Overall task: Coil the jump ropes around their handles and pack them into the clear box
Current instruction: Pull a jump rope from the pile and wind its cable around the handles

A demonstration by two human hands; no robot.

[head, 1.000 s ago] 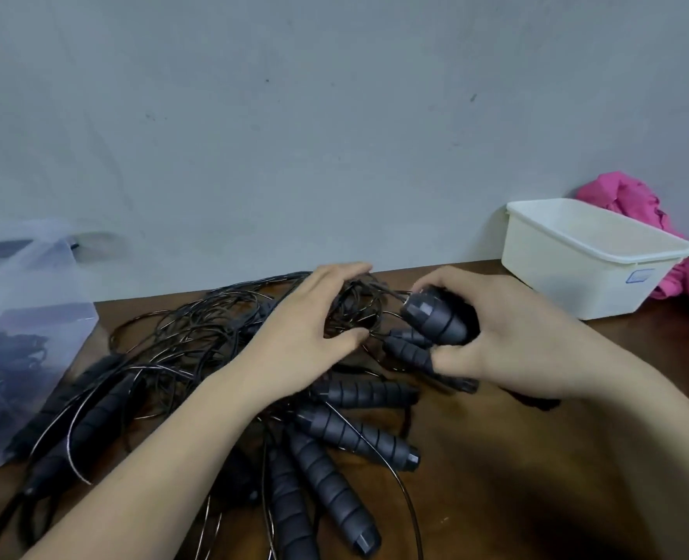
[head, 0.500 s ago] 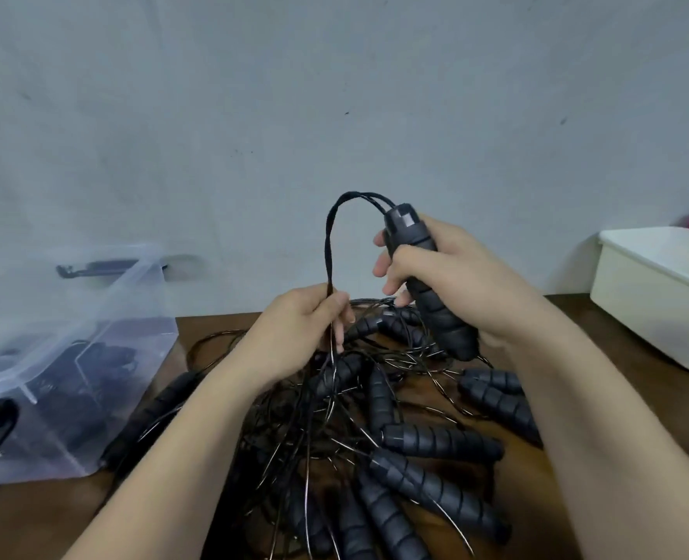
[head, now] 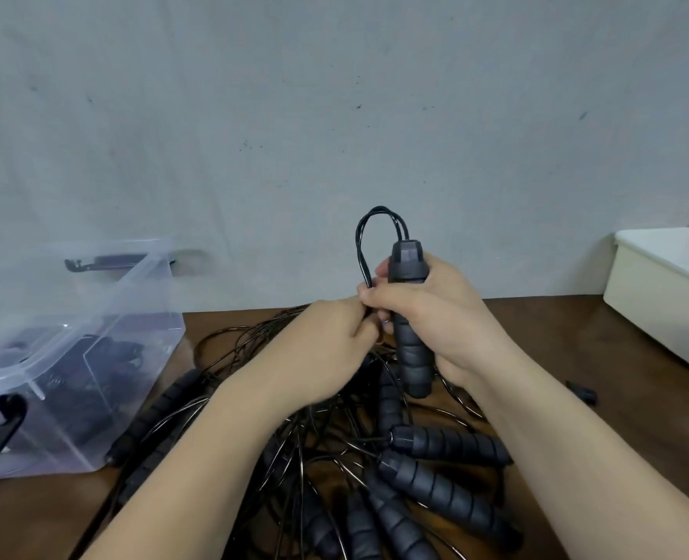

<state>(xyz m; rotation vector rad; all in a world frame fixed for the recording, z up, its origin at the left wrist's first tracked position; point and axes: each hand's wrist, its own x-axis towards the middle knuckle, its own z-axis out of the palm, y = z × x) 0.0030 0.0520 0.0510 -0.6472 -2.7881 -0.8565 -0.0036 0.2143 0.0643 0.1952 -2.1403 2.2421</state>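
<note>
Both hands have met: right hand [head: 440,317] grips the handle [head: 413,357], left hand [head: 326,349] at nine o'clock pinches its cord [head: 360,244] for coiling.

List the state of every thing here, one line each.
Held handle: upright, gripped by right hand.
Rope loop: arches from handle top, pinched by left hand.
Jump rope pile: tangled, uncoiled, on table.
Clear box: open, dark items inside.
White tub: lidless.

Two hands: left hand [head: 326,349], right hand [head: 440,317]. One upright handle [head: 413,357] with one rope loop [head: 361,244]; at least seven loose handles [head: 452,444] on the table [head: 577,337], others hidden in the tangle; one clear box [head: 104,301]; one white tub [head: 658,305]; one small black piece [head: 582,394].
</note>
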